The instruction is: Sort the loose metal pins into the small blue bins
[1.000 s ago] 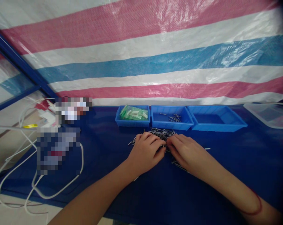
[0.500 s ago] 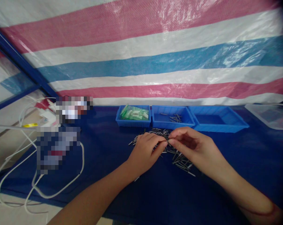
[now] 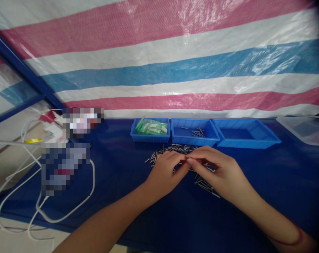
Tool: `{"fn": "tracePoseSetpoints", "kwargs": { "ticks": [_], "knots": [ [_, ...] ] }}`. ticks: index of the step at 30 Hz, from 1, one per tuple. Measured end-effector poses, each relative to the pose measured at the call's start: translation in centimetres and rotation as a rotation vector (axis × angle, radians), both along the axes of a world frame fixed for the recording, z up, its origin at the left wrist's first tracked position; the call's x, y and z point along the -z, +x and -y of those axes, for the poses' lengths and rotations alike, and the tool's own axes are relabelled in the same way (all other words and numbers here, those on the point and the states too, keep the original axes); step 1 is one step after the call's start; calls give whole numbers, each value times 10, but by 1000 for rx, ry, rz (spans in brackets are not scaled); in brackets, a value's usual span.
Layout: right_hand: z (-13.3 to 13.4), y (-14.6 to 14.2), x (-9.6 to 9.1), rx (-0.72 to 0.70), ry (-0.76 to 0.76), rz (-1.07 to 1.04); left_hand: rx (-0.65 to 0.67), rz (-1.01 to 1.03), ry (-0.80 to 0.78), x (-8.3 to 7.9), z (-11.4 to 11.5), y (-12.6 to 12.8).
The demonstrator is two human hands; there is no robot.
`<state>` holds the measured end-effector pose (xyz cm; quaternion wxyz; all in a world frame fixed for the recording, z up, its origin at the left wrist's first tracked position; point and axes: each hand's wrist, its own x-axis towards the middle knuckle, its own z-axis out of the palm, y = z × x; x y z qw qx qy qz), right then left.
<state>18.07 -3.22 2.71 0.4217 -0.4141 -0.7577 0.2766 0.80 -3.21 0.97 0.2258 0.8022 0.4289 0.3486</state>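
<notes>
Head view shows slim metal rods (image 3: 172,147) heaped on the smooth dark-blue surface (image 3: 159,218) around the left hand (image 3: 163,170) and right hand (image 3: 224,168), long axes crossing at many angles; those just below the right hand mostly slant down rightward. Both hands' fingertips come together over the heap; whether they pinch a rod, I cannot tell. Behind, the middle bin (image 3: 193,139) holds a few loose rods, the left bin (image 3: 150,138) a crinkled green plastic packet (image 3: 154,127). Both bins are blue, with sloping walls.
</notes>
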Motion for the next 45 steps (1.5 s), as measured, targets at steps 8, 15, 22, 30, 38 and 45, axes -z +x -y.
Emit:
{"fn": "tracePoseSetpoints", "kwargs": {
  "ticks": [8, 15, 22, 30, 38, 45],
  "knots": [
    [-1, 4, -6, -33, 141, 100, -96, 83, 34, -5, -3, -2],
    [-8, 7, -3, -73, 26, 162, -142, 99, 19, -9, -2, -6],
    [-39, 21, 9, 370, -196, -134, -246, 43, -11, -6, -6, -8],
    [-44, 27, 4, 272, -376, -199, -86, -272, 114, -2, -13, -15],
    [-24, 26, -4, -236, -119, 504, -40, -372, 140, -4, -8, -11],
    [-20, 15, 10, -162, -33, 686, -21, -351, 120, -3, -7, -11]
  ]
}}
